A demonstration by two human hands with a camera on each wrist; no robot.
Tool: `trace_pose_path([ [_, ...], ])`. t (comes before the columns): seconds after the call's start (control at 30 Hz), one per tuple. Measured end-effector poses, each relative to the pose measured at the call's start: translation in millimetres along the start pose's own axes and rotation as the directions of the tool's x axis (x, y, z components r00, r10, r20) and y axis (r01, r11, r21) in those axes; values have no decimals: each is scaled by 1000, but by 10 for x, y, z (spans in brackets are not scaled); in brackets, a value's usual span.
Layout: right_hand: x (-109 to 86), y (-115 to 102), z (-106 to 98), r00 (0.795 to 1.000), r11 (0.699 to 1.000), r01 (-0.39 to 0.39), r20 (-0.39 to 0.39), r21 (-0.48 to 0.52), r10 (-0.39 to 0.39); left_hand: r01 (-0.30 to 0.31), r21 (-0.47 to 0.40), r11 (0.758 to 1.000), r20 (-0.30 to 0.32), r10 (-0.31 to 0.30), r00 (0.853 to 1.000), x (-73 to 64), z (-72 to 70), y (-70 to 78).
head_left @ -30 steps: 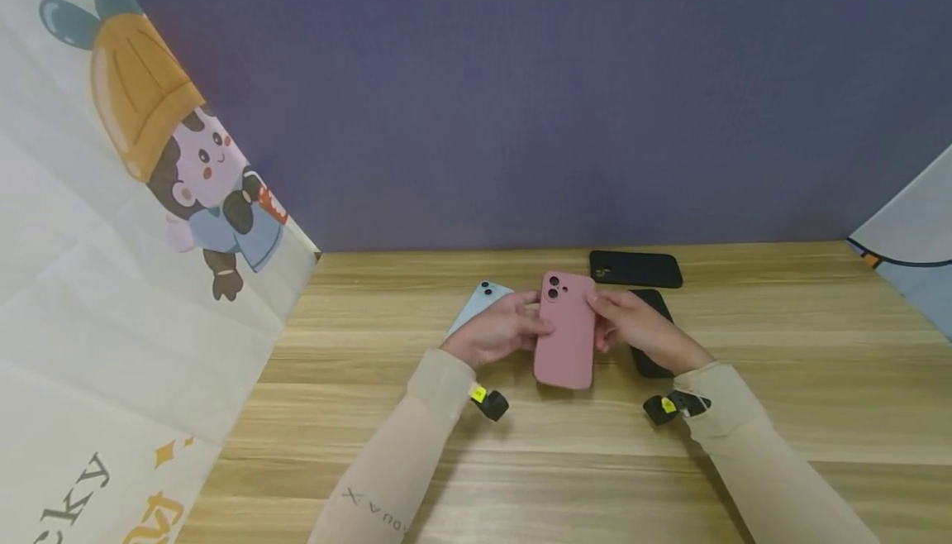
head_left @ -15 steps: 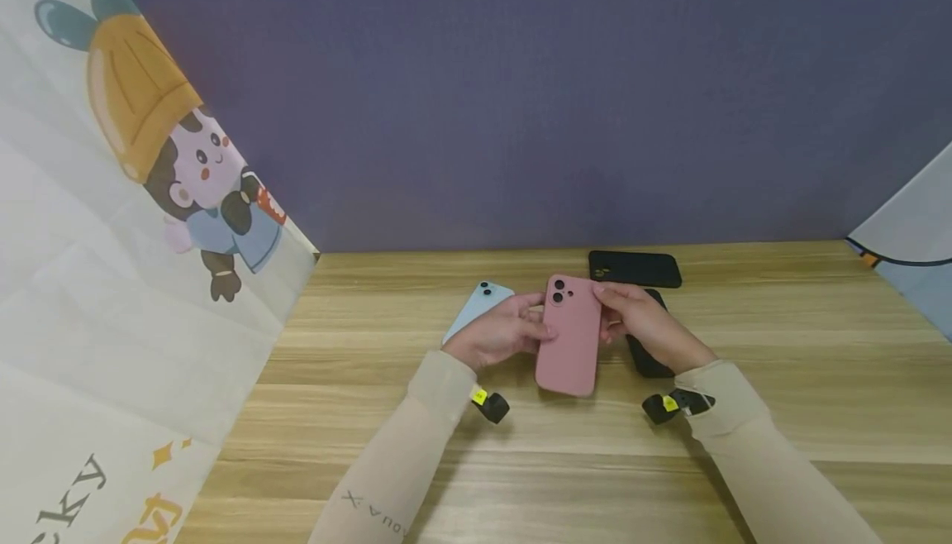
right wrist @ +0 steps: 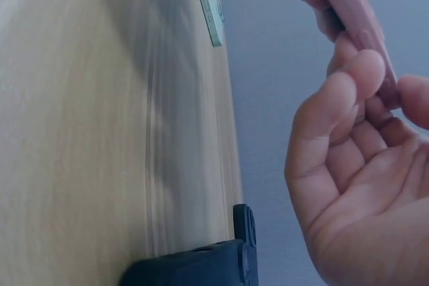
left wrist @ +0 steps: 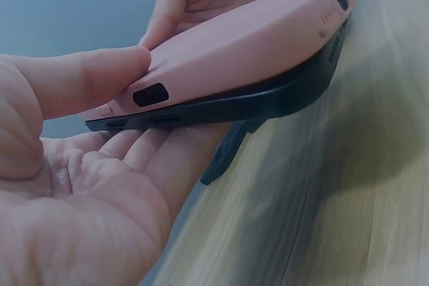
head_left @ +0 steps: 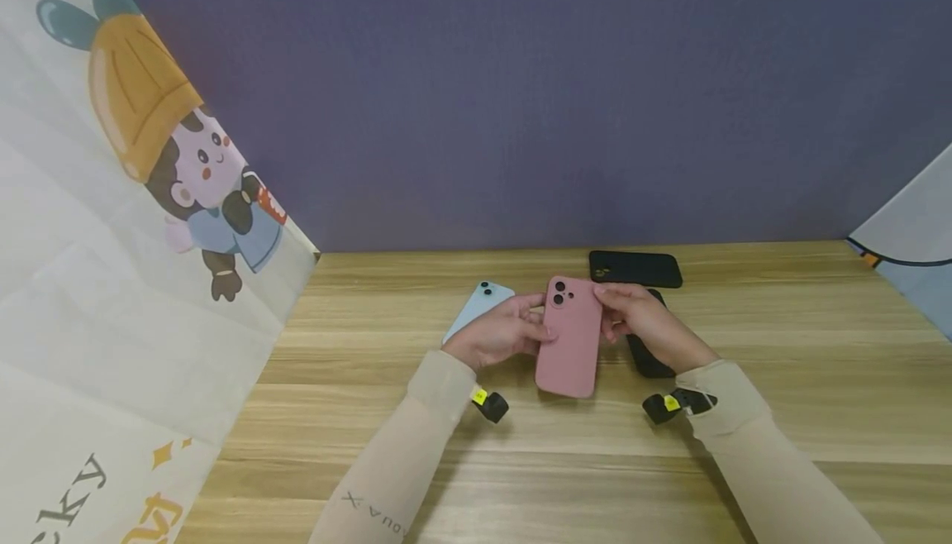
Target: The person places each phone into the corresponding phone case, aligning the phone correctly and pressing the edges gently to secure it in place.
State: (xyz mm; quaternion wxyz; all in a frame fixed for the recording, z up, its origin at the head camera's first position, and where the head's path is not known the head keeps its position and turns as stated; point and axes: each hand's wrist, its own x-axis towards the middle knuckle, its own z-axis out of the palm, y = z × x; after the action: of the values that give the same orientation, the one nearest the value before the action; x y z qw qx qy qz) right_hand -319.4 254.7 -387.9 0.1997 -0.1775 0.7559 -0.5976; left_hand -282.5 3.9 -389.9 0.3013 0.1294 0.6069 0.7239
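Observation:
Both hands hold a pink phone case, back side up, with dark round camera circles at its top left. My left hand pinches its left edge, thumb on the pink back and fingers beneath. In the left wrist view a dark phone-shaped piece with small bottom holes lies under the pink case; a gap shows between them at one end. At the upper right corner, my right hand pinches the case between thumb and fingers, as the right wrist view also shows. The underside is hidden in the head view.
A light blue phone lies left of the case, partly behind the left hand. A black phone case lies at the back, and another black phone-shaped thing is partly under the right hand. A dark wall panel rises behind the wooden table.
The pink case has shifted slightly right and toward me and tilted a little clockwise, the right hand moving with it. Over the last half second almost nothing moves.

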Motion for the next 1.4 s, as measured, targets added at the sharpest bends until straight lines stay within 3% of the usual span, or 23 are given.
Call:
trace_pose_path([
  [0.23, 3, -14, -12, 1000, 1000, -8, 11, -26, 8, -2, 1, 1000, 6, 2, 1000, 24, -1, -4],
  [0.67, 45, 46, -1, 994, 1000, -13, 106, -28, 16, -33, 22, 999, -29, 34, 999, 70, 4, 1],
  [1.07, 35, -50, -15, 1000, 994, 23, -1, -111, -23, -34, 61, 998, -67, 38, 997, 116, 41, -6],
  [1.4, 45, -47, -113, 976, 998, 42, -215, -36, -49, -44, 158, 987, -143, 67, 988, 138, 16, -21],
])
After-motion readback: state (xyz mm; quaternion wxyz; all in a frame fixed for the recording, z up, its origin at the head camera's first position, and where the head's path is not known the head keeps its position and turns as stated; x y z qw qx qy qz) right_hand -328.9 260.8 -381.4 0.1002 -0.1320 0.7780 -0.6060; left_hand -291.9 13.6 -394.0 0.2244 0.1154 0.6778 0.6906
